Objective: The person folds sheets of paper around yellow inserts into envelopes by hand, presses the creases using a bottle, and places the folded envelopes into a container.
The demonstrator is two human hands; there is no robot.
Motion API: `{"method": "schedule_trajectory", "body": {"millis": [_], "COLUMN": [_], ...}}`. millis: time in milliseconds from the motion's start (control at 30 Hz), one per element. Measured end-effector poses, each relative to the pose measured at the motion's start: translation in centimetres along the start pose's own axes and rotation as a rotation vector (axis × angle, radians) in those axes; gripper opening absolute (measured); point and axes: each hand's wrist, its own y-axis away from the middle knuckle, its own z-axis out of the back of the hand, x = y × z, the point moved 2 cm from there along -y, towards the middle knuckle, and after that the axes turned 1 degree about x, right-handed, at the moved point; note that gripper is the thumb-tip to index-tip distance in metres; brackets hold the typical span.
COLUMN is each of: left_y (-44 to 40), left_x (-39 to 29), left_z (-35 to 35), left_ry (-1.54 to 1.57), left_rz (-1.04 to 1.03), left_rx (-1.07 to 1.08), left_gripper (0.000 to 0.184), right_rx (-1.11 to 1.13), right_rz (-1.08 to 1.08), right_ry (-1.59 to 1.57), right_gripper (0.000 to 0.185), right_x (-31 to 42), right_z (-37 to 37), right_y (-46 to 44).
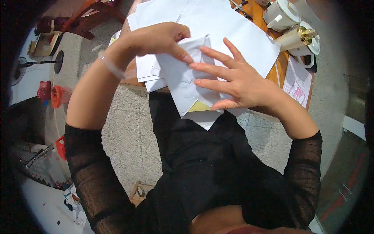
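A folded white paper [177,80], creased and with a yellow patch [199,106] near its lower end, lies at the table's near edge and juts out over my lap. My left hand [165,41] is closed at its far left corner, thumb lying on top and the other fingers curled, their tips partly hidden. Flat across the right side of the folded paper rests my right hand [233,80], fingers spread and holding nothing. Beneath both hands, large white sheets [241,29] cover much of the wooden table [255,11].
At the table's right stand a white lidded pot [281,15], a cream cylinder with a gold-coloured top [292,41] and a white mug [307,58]. A pink-patterned sheet [296,84] lies near them. A red basket [60,96] and a fan [58,61] are at far left.
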Motion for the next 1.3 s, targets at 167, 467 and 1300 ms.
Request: {"method": "schedule_trajectory", "body": {"millis": [167,467,1300], "left_y": [7.7,5.6,3.1], "left_x": [0.9,-1.5,1.2], "left_z": [0.9,-11.8,-16.8], "left_ry": [0.528,1.665,-0.293], "left_rz": [-0.081,-0.297,-0.346], "left_rx": [-0.429,-0.970,-1.078], "left_gripper": [0.048,0.046,0.074], "right_rx": [-0.466,-0.845,-0.401], "right_rz": [-0.109,-0.911,-1.101], "right_ry": [-0.121,-1.281,-0.373], "right_gripper": [0.054,0.068,0.103], "right_x": [1.5,4.9,2.3], "right_z": [6.4,-0.8,-2.7], "right_y": [0.7,0.6,5.2]}}
